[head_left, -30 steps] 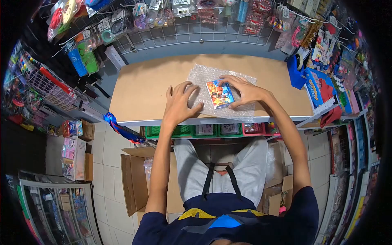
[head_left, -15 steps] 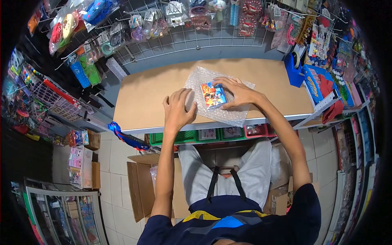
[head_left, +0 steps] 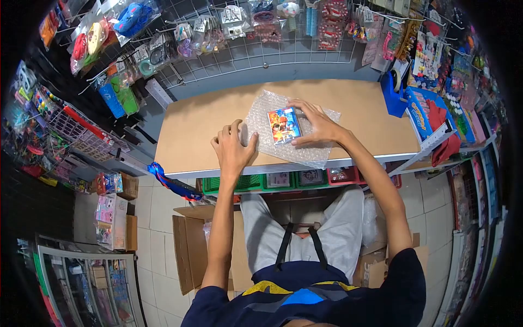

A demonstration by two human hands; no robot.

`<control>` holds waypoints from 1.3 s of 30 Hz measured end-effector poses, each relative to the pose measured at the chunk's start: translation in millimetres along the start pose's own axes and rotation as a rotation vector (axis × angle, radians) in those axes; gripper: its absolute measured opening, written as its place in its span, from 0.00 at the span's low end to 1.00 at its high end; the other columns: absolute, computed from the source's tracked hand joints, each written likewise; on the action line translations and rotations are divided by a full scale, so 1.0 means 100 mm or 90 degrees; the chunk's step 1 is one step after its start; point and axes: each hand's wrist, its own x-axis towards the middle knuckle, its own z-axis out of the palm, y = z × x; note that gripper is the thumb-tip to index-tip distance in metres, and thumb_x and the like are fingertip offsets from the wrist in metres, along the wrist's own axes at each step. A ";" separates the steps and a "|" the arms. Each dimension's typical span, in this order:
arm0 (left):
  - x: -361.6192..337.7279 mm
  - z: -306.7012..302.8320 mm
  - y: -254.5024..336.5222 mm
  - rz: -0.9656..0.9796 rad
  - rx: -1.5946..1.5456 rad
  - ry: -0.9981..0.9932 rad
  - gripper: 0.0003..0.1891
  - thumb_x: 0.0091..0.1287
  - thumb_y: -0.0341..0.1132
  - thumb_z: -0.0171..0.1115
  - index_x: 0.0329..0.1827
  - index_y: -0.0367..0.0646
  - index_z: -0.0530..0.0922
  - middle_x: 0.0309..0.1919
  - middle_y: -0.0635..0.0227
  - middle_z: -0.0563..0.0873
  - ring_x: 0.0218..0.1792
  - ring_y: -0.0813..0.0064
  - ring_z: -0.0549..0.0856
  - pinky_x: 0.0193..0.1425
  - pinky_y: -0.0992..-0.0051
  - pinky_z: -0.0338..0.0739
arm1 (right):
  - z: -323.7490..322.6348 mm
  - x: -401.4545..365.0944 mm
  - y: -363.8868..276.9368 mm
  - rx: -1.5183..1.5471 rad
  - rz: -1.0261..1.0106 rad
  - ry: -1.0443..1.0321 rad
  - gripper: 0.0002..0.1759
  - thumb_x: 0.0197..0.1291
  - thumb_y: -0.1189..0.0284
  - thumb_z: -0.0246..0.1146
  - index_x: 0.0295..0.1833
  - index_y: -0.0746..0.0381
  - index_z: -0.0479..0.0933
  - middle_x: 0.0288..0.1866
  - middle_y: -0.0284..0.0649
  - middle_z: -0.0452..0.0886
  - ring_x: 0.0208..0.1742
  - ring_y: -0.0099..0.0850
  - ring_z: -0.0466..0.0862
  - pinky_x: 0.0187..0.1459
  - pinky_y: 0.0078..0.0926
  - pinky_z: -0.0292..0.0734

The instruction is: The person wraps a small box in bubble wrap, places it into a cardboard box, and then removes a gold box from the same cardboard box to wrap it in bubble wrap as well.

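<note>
A small box with a colourful orange and blue picture [head_left: 284,125] lies on a sheet of bubble wrap [head_left: 260,117] on the brown tabletop [head_left: 199,120]. Curved around the right side of the box, my right hand [head_left: 318,124] has its thumb and fingers at the edges. My left hand [head_left: 234,147] is to the left of the box with its fingers spread and bent, near the wrap's left edge, holding nothing.
A blue tape dispenser [head_left: 393,92] stands at the table's right end, beside a blue box [head_left: 422,111] and red cloth [head_left: 444,147]. Green baskets [head_left: 248,183] sit under the table edge. Packaged goods hang on the wire rack [head_left: 229,54] behind.
My left hand has moved slightly left, away from the box, with its fingers lifted. My right hand stays at the box, which has hardly moved. The view has shifted a little.
</note>
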 end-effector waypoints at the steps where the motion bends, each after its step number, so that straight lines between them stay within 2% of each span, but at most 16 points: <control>1: 0.01 -0.01 0.00 -0.006 -0.010 -0.016 0.29 0.63 0.52 0.70 0.64 0.47 0.78 0.49 0.60 0.83 0.54 0.61 0.81 0.66 0.55 0.64 | -0.01 0.00 -0.02 -0.011 0.006 -0.013 0.59 0.41 0.38 0.77 0.75 0.53 0.63 0.76 0.48 0.67 0.80 0.48 0.62 0.79 0.50 0.49; 3: 0.04 -0.03 -0.01 -0.017 -0.029 -0.048 0.28 0.62 0.47 0.73 0.63 0.46 0.78 0.47 0.60 0.83 0.52 0.65 0.82 0.61 0.56 0.70 | -0.05 0.00 -0.07 -0.025 0.009 -0.032 0.59 0.41 0.41 0.79 0.76 0.53 0.62 0.77 0.49 0.65 0.80 0.51 0.60 0.79 0.50 0.51; 6: 0.13 -0.04 -0.09 -0.140 -0.267 -0.138 0.28 0.61 0.34 0.75 0.65 0.44 0.76 0.45 0.63 0.82 0.49 0.73 0.84 0.45 0.65 0.80 | -0.01 -0.01 -0.07 0.002 0.030 -0.012 0.58 0.43 0.39 0.77 0.75 0.53 0.62 0.76 0.48 0.67 0.79 0.50 0.63 0.78 0.50 0.52; 9: 0.11 -0.07 0.00 -0.175 -0.501 -0.102 0.30 0.61 0.26 0.74 0.67 0.43 0.72 0.45 0.64 0.81 0.47 0.76 0.85 0.35 0.75 0.81 | -0.01 -0.01 -0.04 0.023 0.043 0.009 0.57 0.43 0.37 0.76 0.75 0.53 0.63 0.74 0.49 0.68 0.78 0.49 0.65 0.78 0.50 0.52; 12: 0.00 -0.08 0.35 -0.259 -0.744 0.086 0.29 0.63 0.26 0.72 0.66 0.42 0.70 0.47 0.64 0.81 0.49 0.73 0.85 0.40 0.77 0.82 | 0.01 -0.02 -0.02 0.007 0.021 0.011 0.57 0.43 0.37 0.76 0.74 0.53 0.63 0.74 0.49 0.69 0.78 0.49 0.65 0.78 0.49 0.52; 15: -0.01 -0.11 0.46 -0.284 -0.729 0.075 0.26 0.64 0.23 0.71 0.63 0.42 0.70 0.48 0.61 0.82 0.49 0.73 0.86 0.43 0.79 0.84 | 0.02 -0.03 0.01 -0.004 0.009 0.008 0.56 0.43 0.37 0.76 0.74 0.53 0.64 0.74 0.50 0.69 0.77 0.49 0.66 0.78 0.49 0.52; 18: 0.05 0.01 0.46 -0.207 -0.729 0.043 0.24 0.63 0.23 0.72 0.60 0.36 0.71 0.49 0.60 0.83 0.51 0.73 0.86 0.51 0.77 0.83 | 0.04 -0.02 0.04 -0.012 0.000 0.006 0.55 0.43 0.38 0.76 0.73 0.54 0.64 0.74 0.50 0.70 0.77 0.49 0.66 0.78 0.48 0.52; 21: 0.18 0.14 0.52 -0.152 -0.770 0.037 0.21 0.65 0.22 0.71 0.57 0.33 0.73 0.49 0.58 0.84 0.50 0.73 0.86 0.54 0.77 0.82 | 0.03 -0.02 0.08 0.007 0.004 0.001 0.54 0.44 0.39 0.76 0.73 0.54 0.64 0.74 0.51 0.70 0.77 0.50 0.66 0.77 0.48 0.52; 22: 0.21 0.14 0.61 -0.152 -0.745 0.045 0.16 0.65 0.21 0.70 0.54 0.31 0.75 0.47 0.58 0.85 0.48 0.74 0.87 0.53 0.78 0.83 | 0.03 -0.03 0.08 0.019 0.008 -0.002 0.54 0.44 0.40 0.76 0.72 0.53 0.64 0.73 0.51 0.71 0.77 0.50 0.66 0.77 0.48 0.53; 25: 0.28 0.29 0.73 -0.115 -0.694 -0.002 0.15 0.65 0.21 0.70 0.52 0.31 0.76 0.45 0.58 0.86 0.47 0.73 0.88 0.51 0.77 0.83 | 0.05 -0.03 0.10 0.023 0.006 0.002 0.54 0.43 0.41 0.77 0.73 0.53 0.62 0.73 0.53 0.71 0.77 0.51 0.66 0.77 0.48 0.52; 26: 0.27 0.33 0.78 -0.102 -0.704 -0.006 0.12 0.65 0.21 0.70 0.49 0.31 0.78 0.41 0.59 0.88 0.45 0.73 0.88 0.51 0.76 0.84 | 0.05 -0.03 0.10 0.014 0.013 -0.003 0.55 0.43 0.43 0.77 0.73 0.55 0.62 0.73 0.52 0.71 0.77 0.50 0.67 0.77 0.47 0.53; 30: 0.22 0.36 0.84 0.047 -0.470 -0.009 0.08 0.65 0.22 0.69 0.45 0.32 0.81 0.37 0.61 0.89 0.43 0.76 0.89 0.51 0.74 0.84 | 0.06 -0.03 0.15 -0.002 0.034 -0.014 0.56 0.42 0.47 0.78 0.74 0.60 0.62 0.73 0.50 0.70 0.76 0.48 0.67 0.77 0.44 0.57; 33: 0.22 0.28 0.79 0.043 -0.475 -0.027 0.09 0.65 0.22 0.69 0.46 0.32 0.81 0.38 0.61 0.89 0.43 0.75 0.89 0.49 0.74 0.84 | 0.04 -0.03 0.17 0.035 0.041 -0.022 0.55 0.41 0.48 0.79 0.73 0.60 0.63 0.73 0.51 0.69 0.76 0.48 0.68 0.76 0.44 0.57; 34: 0.21 0.19 0.82 -0.016 -0.506 -0.023 0.08 0.65 0.23 0.69 0.46 0.33 0.82 0.38 0.62 0.89 0.42 0.75 0.89 0.48 0.75 0.84 | 0.03 -0.03 0.17 0.053 0.043 -0.025 0.54 0.41 0.49 0.79 0.72 0.59 0.63 0.73 0.51 0.69 0.75 0.48 0.68 0.76 0.44 0.58; 39: 0.20 -0.04 0.67 -0.049 -0.439 0.100 0.07 0.65 0.25 0.69 0.43 0.33 0.81 0.35 0.63 0.88 0.38 0.77 0.88 0.46 0.76 0.83 | -0.03 -0.01 0.21 0.095 0.052 -0.042 0.51 0.41 0.51 0.79 0.70 0.57 0.64 0.74 0.52 0.68 0.75 0.49 0.67 0.75 0.43 0.58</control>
